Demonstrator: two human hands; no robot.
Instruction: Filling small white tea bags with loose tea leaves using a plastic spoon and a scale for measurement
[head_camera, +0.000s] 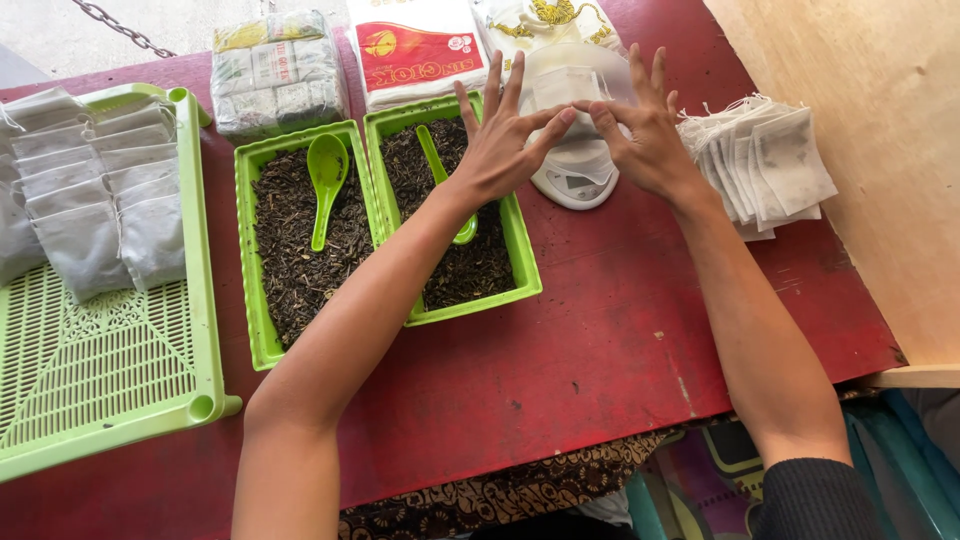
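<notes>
Near the red table's (600, 330) far edge, the left hand (500, 150) and right hand (650, 145) are pinching a small white filter bag (565, 85) by thumbs and forefingers, other fingers spread, above the white scale (575, 180).

I see a dark red table top (600, 340) under everything. Two lime-green trays (250, 250) hold blackish-brown loose tea (290, 240), each with a bright green scoop (325, 175). To my left a lime-green basket (100, 370) with a lattice pattern carries pale grey-white filled bags (100, 190). The empty bags (770, 165) are off-white with faint specks. The scale (575, 175) is white. One packet (415, 50) is white with a red and yellow panel. A brown floral cloth (520, 490) hangs below.
</notes>
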